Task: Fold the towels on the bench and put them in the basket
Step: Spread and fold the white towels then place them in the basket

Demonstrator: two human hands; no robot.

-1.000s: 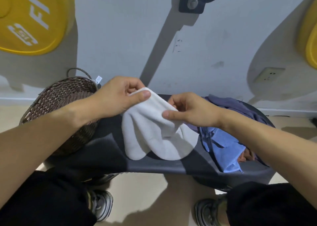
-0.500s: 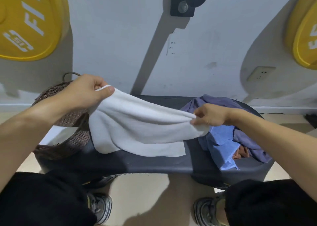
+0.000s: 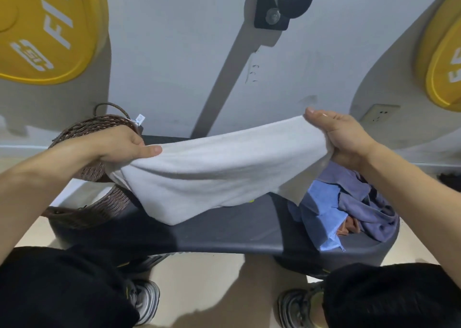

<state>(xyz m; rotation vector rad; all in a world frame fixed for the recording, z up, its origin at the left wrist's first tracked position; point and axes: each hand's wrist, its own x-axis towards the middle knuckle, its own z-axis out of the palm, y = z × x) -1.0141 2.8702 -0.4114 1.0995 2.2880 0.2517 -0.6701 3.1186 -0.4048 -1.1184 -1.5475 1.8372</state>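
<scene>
The white towel (image 3: 212,170) has been drawn out from the bunched lump it was a second ago: the two hands, which were close together over the middle of the bench (image 3: 224,238), have moved well apart, and the cloth now spans the gap between them as a broad band held above the bench top, with its lower edge sagging down to the pad near the middle. The left hand (image 3: 119,145) pinches one end between thumb and curled fingers, just in front of the wicker basket (image 3: 82,133) at the bench's left end; the right hand (image 3: 341,138) grips the other end, raised higher, over the right end of the bench. That spreading likely means the towel is being opened out flat so a first fold can be made; nothing appears folded yet, and what the basket holds cannot be seen. The towel looks soft, plain and pale, with loose creases running along its length and a doubled-over fold hanging at its lower left. A heap of unfolded cloths (image 3: 354,210), blue, purple and a bit of orange, lies at the bench's right end, waiting its turn.
</scene>
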